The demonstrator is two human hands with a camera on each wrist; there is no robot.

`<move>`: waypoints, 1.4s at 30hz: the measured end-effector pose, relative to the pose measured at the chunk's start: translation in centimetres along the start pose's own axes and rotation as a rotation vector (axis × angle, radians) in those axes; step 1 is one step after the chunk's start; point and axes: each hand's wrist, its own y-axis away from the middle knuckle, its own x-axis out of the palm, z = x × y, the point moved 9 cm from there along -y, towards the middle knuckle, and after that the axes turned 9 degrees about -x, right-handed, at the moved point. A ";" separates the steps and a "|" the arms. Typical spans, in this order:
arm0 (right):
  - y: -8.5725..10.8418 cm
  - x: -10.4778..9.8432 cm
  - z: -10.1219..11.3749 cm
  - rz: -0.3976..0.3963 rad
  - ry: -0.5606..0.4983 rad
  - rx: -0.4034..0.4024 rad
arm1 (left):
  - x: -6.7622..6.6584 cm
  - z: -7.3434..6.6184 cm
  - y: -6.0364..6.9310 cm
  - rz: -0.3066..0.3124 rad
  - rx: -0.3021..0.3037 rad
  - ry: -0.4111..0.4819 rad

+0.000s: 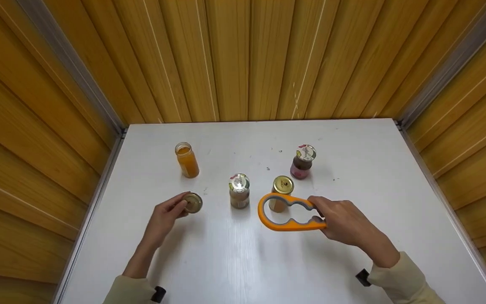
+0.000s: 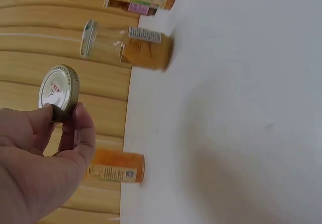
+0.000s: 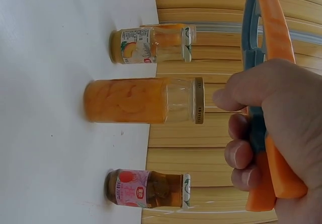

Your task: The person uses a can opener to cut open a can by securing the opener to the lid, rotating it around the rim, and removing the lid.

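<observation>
My left hand (image 1: 163, 219) pinches a round gold jar lid (image 1: 193, 203) between thumb and fingers, held above the table. In the left wrist view the lid (image 2: 59, 90) shows red print on its face. My right hand (image 1: 348, 221) grips the handles of an orange and grey jar opener (image 1: 290, 226), which hangs in the air in front of a gold-lidded jar (image 1: 283, 185) of orange fruit. An uncapped jar (image 1: 188, 162) with orange contents stands beyond my left hand. Between the hands is a jar with a patterned lid (image 1: 239, 192).
A dark jar with a pink label (image 1: 301, 166) and a patterned lid stands at the back right of the white table (image 1: 243, 261). Wood-look panels (image 1: 247, 59) wall in the back and both sides. Small dark specks dot the tabletop.
</observation>
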 end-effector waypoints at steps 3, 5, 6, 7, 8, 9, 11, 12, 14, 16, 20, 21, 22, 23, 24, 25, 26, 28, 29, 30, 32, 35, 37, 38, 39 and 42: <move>0.2 0.0 -0.2 0.007 -0.004 0.011 | -2.4 -0.3 -0.3 -0.102 0.027 -0.084; 0.3 0.0 -0.4 0.019 -0.005 0.030 | -3.6 -0.6 -0.5 -0.164 0.063 -0.154; 0.3 0.0 -0.6 0.025 -0.006 0.040 | -4.2 -0.8 -0.6 -0.200 0.082 -0.195; 0.4 0.0 -0.7 0.031 -0.008 0.048 | -4.6 -0.9 -0.7 -0.236 0.104 -0.240; 0.5 0.1 -0.8 0.036 -0.008 0.056 | -5.1 -1.1 -0.8 -0.273 0.128 -0.282; 0.6 0.1 -0.9 0.041 -0.007 0.063 | -5.4 -1.2 -0.9 -0.307 0.148 -0.316; 0.8 0.2 -1.1 0.042 -0.004 0.077 | -5.8 -1.3 -1.2 -0.361 0.177 -0.389; 0.9 0.2 -1.2 0.041 -0.004 0.081 | -5.8 -1.3 -1.4 -0.376 0.186 -0.421; 1.0 0.3 -1.4 0.041 0.000 0.087 | -5.6 -1.2 -1.9 -0.386 0.203 -0.463; 1.1 0.3 -1.5 0.041 -0.002 0.091 | -5.3 -1.1 -2.6 -0.385 0.213 -0.496; 1.3 0.5 -1.8 0.051 -0.009 0.101 | -4.5 -1.2 -3.8 -0.400 0.281 -0.576; 1.4 0.6 -1.9 0.053 -0.009 0.103 | -4.2 -1.2 -4.1 -0.405 0.312 -0.611; 1.4 0.6 -1.9 0.055 -0.009 0.105 | -3.8 -1.3 -4.3 -0.410 0.344 -0.650; 1.4 0.6 -2.0 0.055 -0.008 0.106 | -3.5 -1.3 -4.5 -0.416 0.378 -0.686; 1.4 0.7 -2.0 0.054 -0.008 0.106 | -3.1 -1.3 -4.7 -0.423 0.414 -0.724; 1.5 0.6 -2.0 0.050 -0.004 0.103 | -2.7 -1.4 -4.8 -0.427 0.446 -0.767; 1.5 0.6 -2.0 0.045 0.003 0.099 | -2.3 -1.4 -5.0 -0.426 0.474 -0.811; 1.5 0.5 -1.9 0.030 0.014 0.089 | -1.6 -1.2 -5.3 -0.426 0.498 -0.877; 1.5 0.4 -1.9 0.021 0.019 0.081 | -1.3 -1.2 -5.3 -0.428 0.510 -0.908; 1.6 0.3 -1.9 0.013 0.022 0.076 | -1.0 -1.2 -5.4 -0.431 0.523 -0.936; 1.6 0.3 -1.8 0.004 0.026 0.070 | -0.5 -1.1 -5.5 -0.433 0.547 -0.969; 1.7 0.2 -1.9 0.004 0.018 0.072 | 0.0 -0.9 -5.7 -0.437 0.565 -0.999; 1.7 0.2 -2.0 0.007 0.016 0.078 | 0.2 -0.7 -5.9 -0.432 0.569 -1.026; 1.8 0.2 -2.0 0.007 0.016 0.079 | 0.3 -0.6 -6.0 -0.433 0.567 -1.046; 1.8 0.2 -2.0 0.006 0.015 0.080 | 0.4 -0.5 -6.1 -0.433 0.571 -1.066; 1.8 0.1 -2.1 -0.002 0.020 0.078 | 0.4 -0.5 -6.3 -0.447 0.593 -1.114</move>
